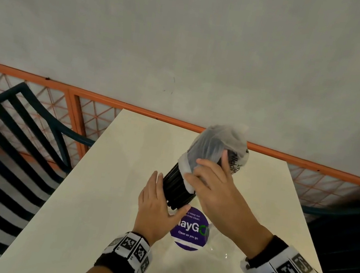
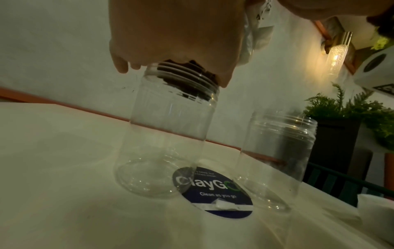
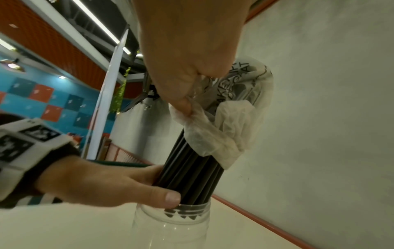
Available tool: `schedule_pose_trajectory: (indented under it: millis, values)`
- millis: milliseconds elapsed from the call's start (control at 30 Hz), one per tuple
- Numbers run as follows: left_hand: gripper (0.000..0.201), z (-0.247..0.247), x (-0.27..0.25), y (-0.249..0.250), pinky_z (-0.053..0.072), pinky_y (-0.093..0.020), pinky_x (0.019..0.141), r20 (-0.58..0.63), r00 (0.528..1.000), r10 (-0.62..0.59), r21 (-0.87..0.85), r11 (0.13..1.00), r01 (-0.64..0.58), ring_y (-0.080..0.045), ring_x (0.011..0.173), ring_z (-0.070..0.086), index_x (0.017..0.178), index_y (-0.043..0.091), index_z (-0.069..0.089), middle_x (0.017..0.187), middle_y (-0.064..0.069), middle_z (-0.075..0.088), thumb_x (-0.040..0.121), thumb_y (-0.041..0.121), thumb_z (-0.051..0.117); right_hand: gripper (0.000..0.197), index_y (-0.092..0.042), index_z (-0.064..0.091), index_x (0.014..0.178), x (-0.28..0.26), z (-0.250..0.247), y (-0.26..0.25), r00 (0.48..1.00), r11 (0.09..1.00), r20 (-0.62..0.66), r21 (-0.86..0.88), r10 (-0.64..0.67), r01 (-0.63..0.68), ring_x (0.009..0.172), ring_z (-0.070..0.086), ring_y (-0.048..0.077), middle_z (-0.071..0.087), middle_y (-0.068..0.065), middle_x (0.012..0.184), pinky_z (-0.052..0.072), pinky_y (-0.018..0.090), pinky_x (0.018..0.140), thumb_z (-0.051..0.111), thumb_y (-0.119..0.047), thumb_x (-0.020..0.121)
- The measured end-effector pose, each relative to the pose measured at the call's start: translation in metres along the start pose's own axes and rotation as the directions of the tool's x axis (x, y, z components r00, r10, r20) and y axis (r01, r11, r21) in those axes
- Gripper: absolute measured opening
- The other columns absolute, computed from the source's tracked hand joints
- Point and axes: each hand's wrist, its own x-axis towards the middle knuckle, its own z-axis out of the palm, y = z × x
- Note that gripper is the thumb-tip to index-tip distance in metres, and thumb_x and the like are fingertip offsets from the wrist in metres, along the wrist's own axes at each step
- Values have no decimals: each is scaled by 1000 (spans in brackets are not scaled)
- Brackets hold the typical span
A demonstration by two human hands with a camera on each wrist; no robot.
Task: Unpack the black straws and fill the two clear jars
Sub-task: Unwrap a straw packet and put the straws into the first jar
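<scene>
Chair (image 1: 18, 125): dark slatted back, left of the table, against an orange lattice rail (image 1: 100, 96).
Far room, right wrist view: teal wall with orange squares and long ceiling lights.
Wall (image 1: 189, 43): plain grey-white, behind the rail.
Table (image 1: 85, 192): pale top, square corner, one edge along the rail.
Left hand (image 1: 155, 205): fingers and thumb wrapped round the straws just above the jar mouth; grasping them.
Left jar (image 2: 168, 128): clear, upright on the table, its base touching the sticker's left edge.
Straws (image 1: 178, 188): black bundle, tilted, lower tips just inside the left jar's neck, upper half in the bag.
Sticker (image 1: 190, 230): round, purple, reads "Clean as you go"; lies between the two jars.
Bag (image 1: 217, 147): thin whitish plastic with dark print, bunched over the straws' top.
Right hand (image 1: 211, 184): pinching the bag's lower edge, clenched on the plastic.
Right jar (image 2: 277, 160): clear, upright, nothing inside, just beside the sticker.
Fern (image 2: 351, 109): green, in a dark pot beyond the table.
Lamp (image 2: 337, 52): lit, on the wall above the fern.
</scene>
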Motion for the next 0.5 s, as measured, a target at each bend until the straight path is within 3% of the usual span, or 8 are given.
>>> schedule_pose_trajectory:
  millis: [67, 133, 200, 300, 433, 500]
  values:
    - [116, 0, 1, -5, 28, -36, 110, 73, 997, -31, -116, 992, 40, -26, 138, 29, 143, 6, 12, 153, -15, 19, 61, 82, 40, 38, -12, 66, 101, 3, -1, -5, 993, 995, 87, -58, -77, 83, 105, 56, 24, 69, 5, 92, 28, 55, 104, 77, -24, 66]
    - [114, -1, 3, -8, 35, -38, 111, 92, 995, -27, -249, 967, 49, -20, 135, 34, 143, 13, 14, 150, -9, 29, 59, 79, 52, 30, -14, 65, 104, 4, 4, -12, 975, 977, 153, -111, -162, 180, 98, 62, 22, 67, 2, 91, 26, 50, 112, 70, -22, 76]
    - [108, -2, 3, -12, 42, -37, 104, 86, 996, -20, -303, 952, 46, -14, 131, 39, 142, 15, 18, 144, -3, 37, 59, 70, 60, 22, -15, 64, 103, 1, 10, -19, 953, 960, 220, -136, -210, 243, 94, 62, 19, 66, -1, 89, 18, 48, 112, 48, -15, 89]
    - [105, -6, 1, -13, 45, -34, 102, 93, 994, -52, -320, 944, 79, -11, 126, 44, 143, 17, 19, 142, 2, 40, 58, 63, 62, 42, -21, 66, 99, 0, 9, -22, 933, 944, 318, -220, -170, 247, 92, 63, 14, 67, -6, 88, 21, 46, 108, 26, -14, 90]
    - [107, -8, 0, -11, 45, -36, 101, 111, 990, -81, -285, 952, 110, -15, 126, 45, 142, 16, 17, 142, 0, 39, 61, 64, 66, 28, -22, 62, 100, 11, -7, -12, 946, 923, 280, -295, -163, 247, 93, 61, 15, 64, -5, 89, 25, 45, 104, 40, -17, 84]
    - [108, -10, 0, -8, 44, -39, 102, 126, 986, -107, -260, 956, 137, -19, 126, 45, 143, 15, 15, 144, -3, 37, 62, 63, 67, 38, -22, 61, 102, 18, -21, -3, 971, 928, 206, -324, -121, 185, 95, 60, 18, 62, -4, 90, 25, 45, 103, 28, -12, 85]
